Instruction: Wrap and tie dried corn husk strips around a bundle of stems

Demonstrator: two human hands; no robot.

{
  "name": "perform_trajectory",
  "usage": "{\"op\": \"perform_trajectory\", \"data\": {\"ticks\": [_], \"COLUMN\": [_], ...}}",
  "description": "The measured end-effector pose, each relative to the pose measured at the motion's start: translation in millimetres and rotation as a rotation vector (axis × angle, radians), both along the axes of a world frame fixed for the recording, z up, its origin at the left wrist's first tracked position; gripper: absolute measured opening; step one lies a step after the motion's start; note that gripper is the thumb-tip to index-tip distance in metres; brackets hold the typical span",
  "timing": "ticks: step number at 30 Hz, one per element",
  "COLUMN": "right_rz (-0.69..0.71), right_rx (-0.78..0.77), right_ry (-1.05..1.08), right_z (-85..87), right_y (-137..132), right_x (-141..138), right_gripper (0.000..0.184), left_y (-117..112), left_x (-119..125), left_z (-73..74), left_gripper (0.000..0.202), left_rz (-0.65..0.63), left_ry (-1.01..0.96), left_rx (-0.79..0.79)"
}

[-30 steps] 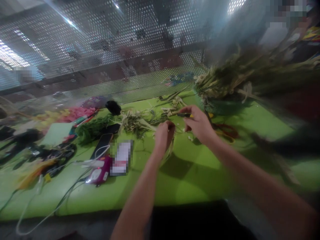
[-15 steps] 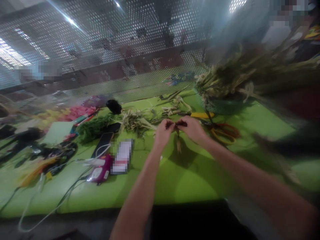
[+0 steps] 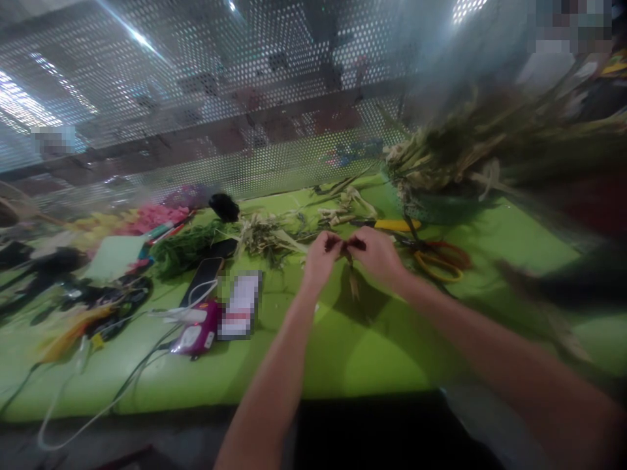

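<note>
My left hand (image 3: 323, 254) and my right hand (image 3: 375, 251) meet over the green table (image 3: 372, 359), fingertips pinched close together. Between them is a small piece of dried plant (image 3: 353, 287), its pale end hanging below the fingers. The part inside the pinch is hidden, and both hands seem closed on it. Beyond my left hand lies a heap of dried stalks (image 3: 264, 232). To the right of my right hand are scissors (image 3: 443, 261) with yellow and red handles, and a yellow-handled tool (image 3: 396, 225) lies just behind that hand.
A large bundle of dried stalks (image 3: 441, 150) rests in a green basket (image 3: 426, 205) at the back right. On the left are a dark phone (image 3: 203, 281), a purple device (image 3: 196, 336) with cables, green netting-like material (image 3: 186, 251) and pink pieces (image 3: 157, 219). A perforated panel (image 3: 294, 150) stands behind.
Both hands keep almost the same place and pinch. The hanging plant end has shifted very slightly, and the whole view has moved a little.
</note>
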State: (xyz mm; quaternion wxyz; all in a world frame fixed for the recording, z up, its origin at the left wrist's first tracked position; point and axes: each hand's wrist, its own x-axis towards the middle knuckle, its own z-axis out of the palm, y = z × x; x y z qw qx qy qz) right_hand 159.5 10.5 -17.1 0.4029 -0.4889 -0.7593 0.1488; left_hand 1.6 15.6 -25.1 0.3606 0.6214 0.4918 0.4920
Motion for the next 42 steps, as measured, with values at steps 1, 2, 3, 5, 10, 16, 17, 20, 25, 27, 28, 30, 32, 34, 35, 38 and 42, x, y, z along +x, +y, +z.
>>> {"op": "perform_trajectory", "data": {"ticks": [1,2,3,5,10,16,17,20,25,27,28,30,32,34,35,38,42], "right_rz": [0.0,0.0,0.001,0.006,0.01,0.001,0.002,0.01,0.032,0.056,0.07,0.084,0.071,0.056,0.052,0.031,-0.005], "right_rx": [0.016,0.028,0.035,0.042,0.037,-0.005,-0.022,-0.059,-0.078,-0.088,-0.092,-0.095,-0.084,-0.071,-0.067,-0.067,-0.088], "right_ry": [-0.001,0.001,0.004,0.01,-0.011,-0.023,-0.013,0.02,0.045,0.077,0.095,0.119,0.126,0.123,0.117,0.078,0.021], "right_z": [-0.8,-1.4,-1.9,-2.5,-3.0,-3.1,-3.0,-2.4,-1.9,-2.1,-2.4,-3.4,-4.5,-5.2,-5.2,-4.1,-1.6], "right_y": [0.0,0.2,0.5,1.2,2.7,4.0,4.2,4.9,6.2,6.2,6.1,5.9,5.8,5.7,5.6,5.3,5.3], "right_x": [0.0,0.2,0.4,0.8,1.1,-0.2,-0.4,-0.6,-0.1,0.2,0.3,0.6,1.0,1.4,1.5,1.1,-0.3], "right_gripper": [0.008,0.008,0.008,0.009,0.008,0.006,0.006,0.004,0.003,0.004,0.005,0.006,0.003,0.005,0.006,0.005,0.006], "left_y": [-0.1,-0.3,-0.4,-0.5,-0.2,3.7,4.5,6.4,8.2,8.9,9.2,9.3,8.7,7.7,7.2,6.7,7.7], "left_x": [0.1,0.2,0.2,0.3,0.7,-0.7,-1.3,-2.8,-4.3,-4.7,-4.9,-4.9,-4.4,-3.7,-3.4,-3.1,-4.0], "left_z": [-0.1,-0.2,-0.5,-1.1,-0.7,-4.6,-6.4,-11.6,-16.1,-16.2,-15.9,-14.3,-11.8,-9.4,-8.6,-8.9,-12.4], "left_gripper": [0.004,0.004,0.003,0.003,0.004,0.005,0.006,0.011,0.012,0.011,0.011,0.01,0.008,0.007,0.007,0.007,0.013], "left_rz": [-0.006,-0.011,-0.015,-0.016,-0.014,-0.025,-0.03,-0.055,-0.065,-0.05,-0.041,-0.032,-0.039,-0.048,-0.05,-0.053,-0.059], "left_ry": [0.012,0.025,0.037,0.055,0.066,-0.004,-0.03,-0.117,-0.178,-0.153,-0.132,-0.087,-0.053,-0.04,-0.041,-0.059,-0.122], "left_rx": [0.011,0.025,0.041,0.066,0.062,-0.02,-0.038,-0.095,-0.114,-0.083,-0.065,-0.028,0.003,0.023,0.029,0.013,-0.073]}}
